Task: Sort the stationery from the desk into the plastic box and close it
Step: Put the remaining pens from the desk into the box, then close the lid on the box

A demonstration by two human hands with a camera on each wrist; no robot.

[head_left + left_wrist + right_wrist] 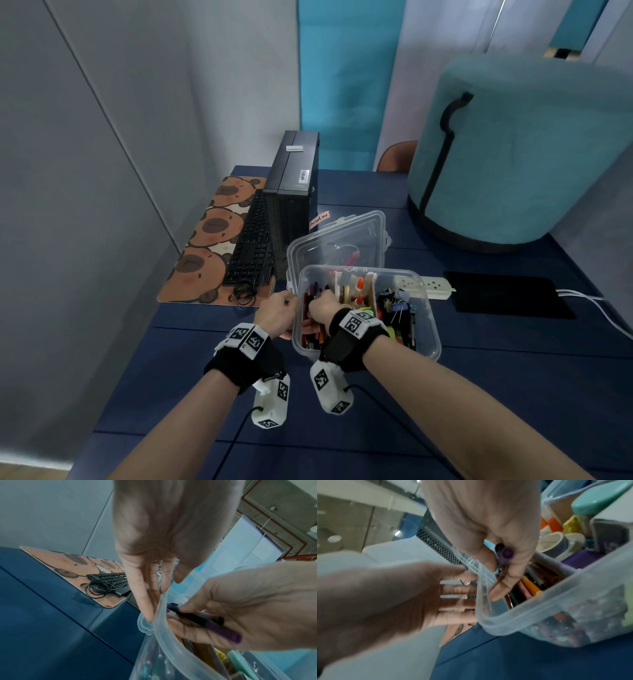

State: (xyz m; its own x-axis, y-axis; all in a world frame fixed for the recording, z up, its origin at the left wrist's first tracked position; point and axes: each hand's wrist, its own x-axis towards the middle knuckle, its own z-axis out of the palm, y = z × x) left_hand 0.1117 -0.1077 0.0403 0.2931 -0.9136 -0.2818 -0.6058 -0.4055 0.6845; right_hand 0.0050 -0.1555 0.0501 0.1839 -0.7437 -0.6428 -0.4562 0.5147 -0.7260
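Clear plastic box [426, 310] on a dark blue surface [191, 377], near the front middle, packed with stationery: pens and pencils in the left compartment, tape rolls [553, 543] and glue bottles with orange caps [359, 284] in a wooden divider at the centre, binder clips [397, 303] and small items on the right. Clear lid [337, 238] off the box, propped tilted just behind it. Right hand [323, 306] reaching down into the left compartment, grip curled around a purple pen [221, 629] together with a black pen [197, 615], the purple pen's round end [506, 553] showing between thumb and fingers. Left hand [277, 313] outside the box, fingers [142, 599] straight and spread, pressed flat against the left wall below the rim, grip holding nothing. Black keyboard [251, 250] with a coiled cable [245, 294] on a desk mat printed with brown cartoon animals [205, 240], left of the box. Black computer case [291, 192] lying behind the keyboard. White power strip [428, 287] just right of the box, touching or apart cannot be told. Black pad [507, 296] farther right. Large teal cylindrical stool with a black strap [524, 147] standing on the surface at back right. Black wrist straps with white marker blocks on both forearms.
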